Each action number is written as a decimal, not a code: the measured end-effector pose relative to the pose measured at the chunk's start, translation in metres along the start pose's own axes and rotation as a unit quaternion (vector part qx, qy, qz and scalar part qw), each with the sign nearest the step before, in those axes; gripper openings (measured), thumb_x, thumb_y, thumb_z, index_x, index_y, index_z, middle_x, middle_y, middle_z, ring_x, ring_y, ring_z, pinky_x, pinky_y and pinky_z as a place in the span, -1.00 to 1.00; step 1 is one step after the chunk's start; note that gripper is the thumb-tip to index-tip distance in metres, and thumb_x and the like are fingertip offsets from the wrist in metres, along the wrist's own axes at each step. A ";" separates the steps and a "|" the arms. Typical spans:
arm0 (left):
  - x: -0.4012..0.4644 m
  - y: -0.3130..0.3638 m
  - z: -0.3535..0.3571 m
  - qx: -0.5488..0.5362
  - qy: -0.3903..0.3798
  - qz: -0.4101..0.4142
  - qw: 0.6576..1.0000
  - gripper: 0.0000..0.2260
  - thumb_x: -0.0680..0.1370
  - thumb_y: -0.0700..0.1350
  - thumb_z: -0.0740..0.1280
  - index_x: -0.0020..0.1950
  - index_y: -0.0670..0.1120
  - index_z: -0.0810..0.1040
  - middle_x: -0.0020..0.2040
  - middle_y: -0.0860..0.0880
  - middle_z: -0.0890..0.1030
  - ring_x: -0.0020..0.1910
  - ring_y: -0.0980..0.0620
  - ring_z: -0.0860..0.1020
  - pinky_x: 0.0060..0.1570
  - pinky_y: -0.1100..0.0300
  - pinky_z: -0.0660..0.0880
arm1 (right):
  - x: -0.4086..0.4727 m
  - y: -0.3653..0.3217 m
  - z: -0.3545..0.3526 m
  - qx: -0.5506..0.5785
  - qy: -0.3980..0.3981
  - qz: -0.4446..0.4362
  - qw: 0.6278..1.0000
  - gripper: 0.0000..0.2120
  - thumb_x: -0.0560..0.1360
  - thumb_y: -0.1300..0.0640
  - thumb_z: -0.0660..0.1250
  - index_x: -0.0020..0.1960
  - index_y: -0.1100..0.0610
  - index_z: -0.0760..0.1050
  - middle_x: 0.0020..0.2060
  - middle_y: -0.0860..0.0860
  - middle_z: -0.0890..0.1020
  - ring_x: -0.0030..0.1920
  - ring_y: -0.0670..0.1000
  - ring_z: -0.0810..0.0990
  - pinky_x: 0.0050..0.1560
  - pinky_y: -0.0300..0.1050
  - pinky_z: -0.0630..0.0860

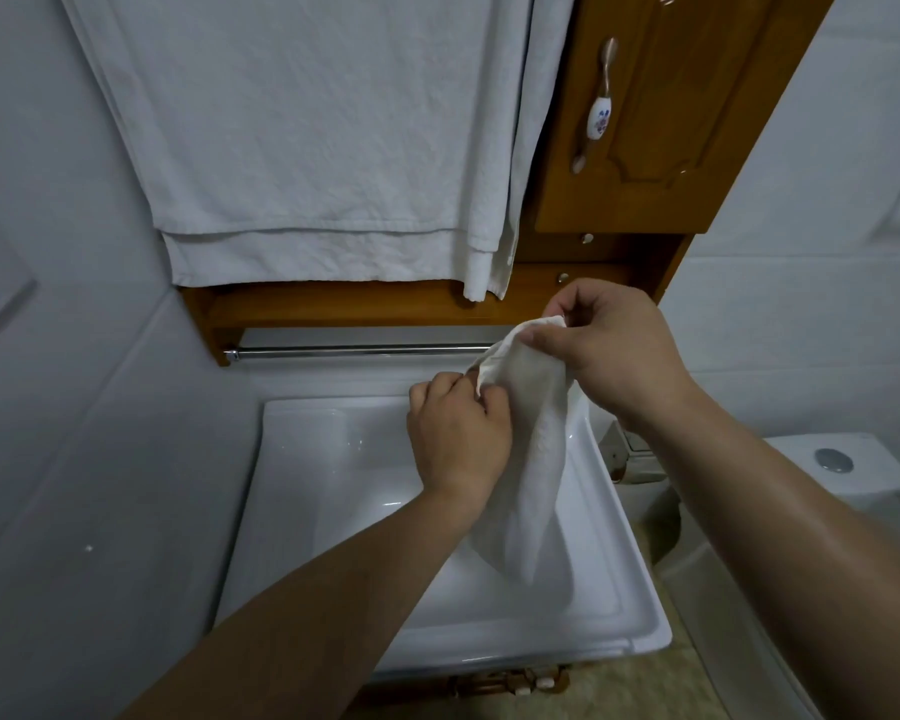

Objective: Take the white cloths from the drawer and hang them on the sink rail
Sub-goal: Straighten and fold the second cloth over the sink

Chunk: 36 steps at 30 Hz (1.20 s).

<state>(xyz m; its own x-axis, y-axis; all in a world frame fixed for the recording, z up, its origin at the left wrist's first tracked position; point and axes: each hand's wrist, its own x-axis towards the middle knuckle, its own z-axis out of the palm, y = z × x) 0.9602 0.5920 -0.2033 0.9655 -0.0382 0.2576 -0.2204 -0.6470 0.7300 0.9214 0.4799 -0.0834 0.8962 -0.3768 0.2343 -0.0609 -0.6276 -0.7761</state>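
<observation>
A white cloth (533,459) hangs bunched over the white sink (333,459), held up by both hands. My right hand (609,345) pinches its top corner, higher and to the right. My left hand (458,433) pinches another edge of the cloth lower and to the left. The chrome rail (359,350) runs across the wall just behind the sink, under a wooden shelf; its right end is hidden behind the cloth and my hands. Nothing hangs on the visible part of the rail.
A large white towel (307,148) hangs from above, over the wooden shelf (333,304). A wooden cabinet door (671,111) with a ceramic handle stands at the upper right. A white toilet tank (842,470) sits at the right. Drawer fronts (510,685) show below the sink.
</observation>
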 end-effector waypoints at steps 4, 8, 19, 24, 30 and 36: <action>0.004 -0.009 -0.001 0.012 0.009 -0.002 1.000 -0.66 0.60 0.15 0.11 0.09 0.05 0.63 0.05 0.09 0.61 0.10 0.08 0.41 0.10 0.08 0.52 | 0.003 0.001 -0.009 0.012 0.015 0.016 1.000 -0.87 0.44 0.04 0.50 -0.15 0.05 0.58 -0.20 -0.03 0.61 -0.15 -0.01 0.61 -0.06 0.06 0.66; 0.002 -0.019 -0.003 0.024 0.012 0.012 1.000 -0.69 0.63 0.12 0.17 0.13 0.03 0.65 0.05 0.07 0.63 0.12 0.09 0.41 0.05 0.21 0.48 | 0.010 0.003 -0.021 0.052 0.016 0.039 0.998 -0.87 0.42 0.07 0.53 -0.13 0.07 0.60 -0.15 -0.02 0.64 -0.10 0.03 0.64 -0.02 0.10 0.67; 0.009 -0.054 -0.015 0.036 -0.048 0.090 0.994 -0.77 0.55 0.00 0.38 0.15 -0.04 0.67 0.04 0.06 0.61 0.12 0.06 0.42 0.03 0.34 0.25 | 0.016 0.017 -0.050 0.079 0.001 0.076 0.994 -0.87 0.43 0.14 0.51 -0.12 0.15 0.59 -0.10 0.08 0.62 -0.04 0.14 0.63 0.01 0.10 0.64; 0.005 -0.072 -0.016 0.055 -0.089 0.101 0.989 -0.74 0.58 0.03 0.32 0.19 -0.06 0.65 0.10 0.03 0.60 0.05 0.12 0.42 0.01 0.36 0.25 | 0.019 0.023 -0.061 0.084 -0.022 0.089 0.992 -0.86 0.43 0.19 0.50 -0.08 0.21 0.58 -0.09 0.11 0.61 -0.06 0.13 0.63 -0.09 -0.04 0.62; 0.005 -0.107 -0.017 0.083 -0.157 0.081 0.981 -0.73 0.58 0.05 0.31 0.12 -0.08 0.67 0.04 -0.01 0.66 0.04 -0.01 0.54 -0.03 0.27 0.33 | 0.026 0.029 -0.079 0.104 -0.017 0.105 0.989 -0.88 0.43 0.19 0.50 -0.11 0.19 0.58 -0.06 0.14 0.61 0.01 0.22 0.63 0.12 0.20 0.60; -0.002 -0.105 -0.014 0.035 -0.177 0.117 0.977 -0.76 0.53 0.01 0.42 0.18 0.04 0.66 0.50 0.13 0.26 0.44 0.10 0.20 0.38 0.20 0.20 | 0.029 0.028 -0.078 0.103 -0.064 0.092 0.988 -0.87 0.42 0.18 0.48 -0.11 0.20 0.57 -0.12 0.12 0.59 -0.09 0.18 0.62 -0.08 0.03 0.61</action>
<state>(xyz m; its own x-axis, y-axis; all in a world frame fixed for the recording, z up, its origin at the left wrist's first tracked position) 0.9796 0.6708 -0.2712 0.8803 -0.4439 0.1672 -0.4420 -0.6397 0.6288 0.9113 0.3983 -0.0532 0.9274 -0.3739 0.0130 -0.1482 -0.3992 -0.9048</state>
